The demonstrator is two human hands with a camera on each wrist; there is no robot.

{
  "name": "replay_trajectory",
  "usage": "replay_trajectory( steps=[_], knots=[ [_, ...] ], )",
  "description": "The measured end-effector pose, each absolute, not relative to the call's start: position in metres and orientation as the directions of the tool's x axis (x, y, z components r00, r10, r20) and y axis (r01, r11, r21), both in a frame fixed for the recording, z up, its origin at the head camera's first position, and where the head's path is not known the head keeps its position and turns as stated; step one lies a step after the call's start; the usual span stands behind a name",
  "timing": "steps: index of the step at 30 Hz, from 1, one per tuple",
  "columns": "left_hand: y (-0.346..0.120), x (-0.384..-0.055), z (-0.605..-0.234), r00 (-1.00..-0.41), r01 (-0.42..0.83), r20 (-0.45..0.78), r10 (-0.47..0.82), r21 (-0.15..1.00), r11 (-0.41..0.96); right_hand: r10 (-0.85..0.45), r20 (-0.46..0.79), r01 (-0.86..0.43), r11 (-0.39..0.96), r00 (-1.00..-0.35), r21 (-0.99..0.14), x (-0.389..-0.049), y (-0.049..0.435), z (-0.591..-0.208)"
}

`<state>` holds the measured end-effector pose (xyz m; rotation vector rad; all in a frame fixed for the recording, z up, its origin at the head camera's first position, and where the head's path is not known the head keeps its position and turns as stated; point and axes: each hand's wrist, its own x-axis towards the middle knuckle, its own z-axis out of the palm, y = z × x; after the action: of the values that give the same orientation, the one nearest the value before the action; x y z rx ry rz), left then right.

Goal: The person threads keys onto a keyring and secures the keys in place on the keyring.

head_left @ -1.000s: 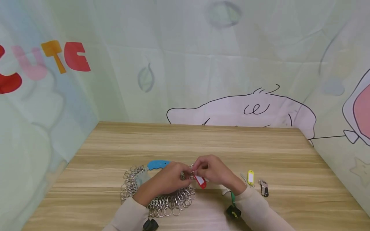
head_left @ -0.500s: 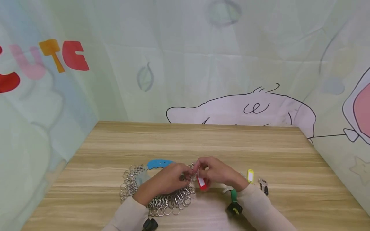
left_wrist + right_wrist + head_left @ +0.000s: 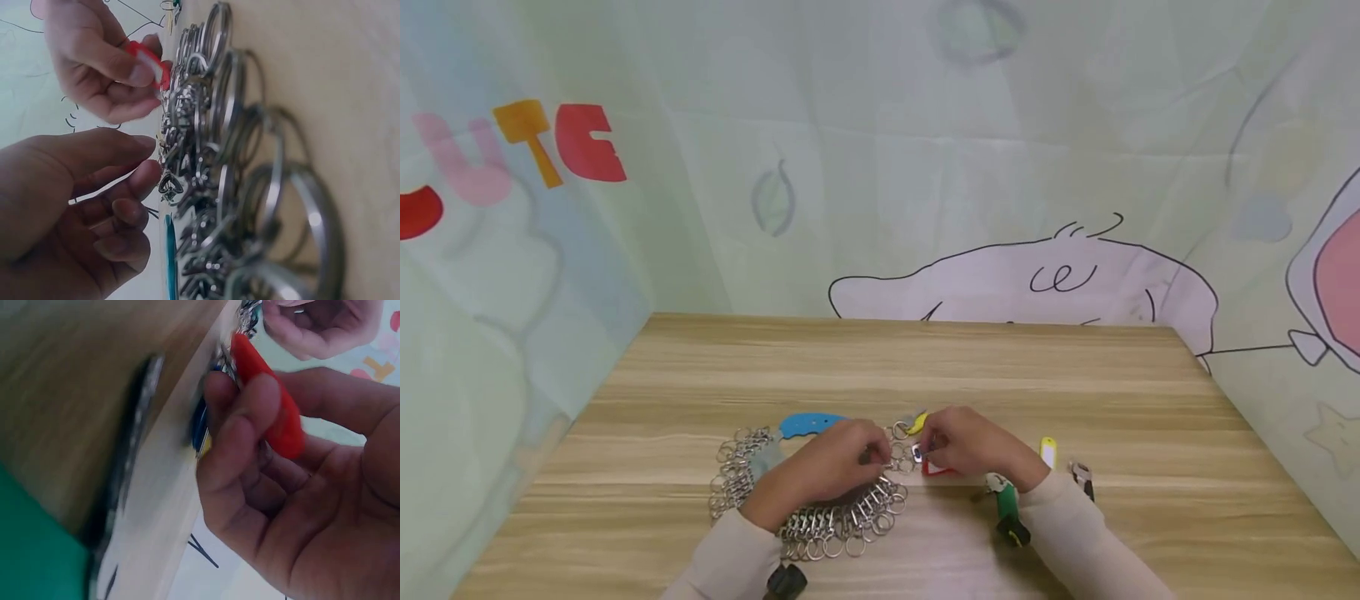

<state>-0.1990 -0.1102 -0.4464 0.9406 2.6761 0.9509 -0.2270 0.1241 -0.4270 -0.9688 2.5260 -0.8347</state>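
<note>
**Red tag in the right hand's pinch; left hand loose beside the rings**

I find the right hand (image 3: 966, 437) pinching a red tag (image 3: 152, 62) with a pale label between its thumb and fingers. I locate the tag at the left end of this grip, near the metal rings.

I record the left hand (image 3: 842, 458) as released: its fingers are half curled, thumb and forefinger slightly apart, with nothing visible between them. Whether its fingertips touch a ring, I cannot tell.

Beneath and around the left hand I note the metal rings (image 3: 838, 525) with clasps, laid in a curved row. Just beyond that hand lies a blue scalloped piece (image 3: 808, 424).

Just beyond the right grip's fingertips, I see a yellow piece (image 3: 917, 423). To the right of that grip, past the wrist, a yellow tag (image 3: 1048, 452) and a silver-and-black metal item (image 3: 1082, 475), partly behind the sleeve (image 3: 1090, 542), rest on the wood-grain table (image 3: 1150, 400).
</note>
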Motion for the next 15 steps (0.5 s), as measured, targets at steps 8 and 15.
replay_trajectory(
  steps=[8,15],
  knots=[
    [-0.1121,-0.1995,-0.4444,-0.795,0.501,0.058,0.604,0.623,0.601,-0.678,-0.138,-0.523,0.666,-0.722,-0.532,-0.2247,0.1231,-0.4238],
    [-0.1107,-0.1989,-0.4439,-0.790,0.520,0.068,0.609,0.601,0.607,-0.657,-0.109,-0.568,0.714,-0.746,-0.409,-0.2210,0.1227,-0.4254]
  ],
)
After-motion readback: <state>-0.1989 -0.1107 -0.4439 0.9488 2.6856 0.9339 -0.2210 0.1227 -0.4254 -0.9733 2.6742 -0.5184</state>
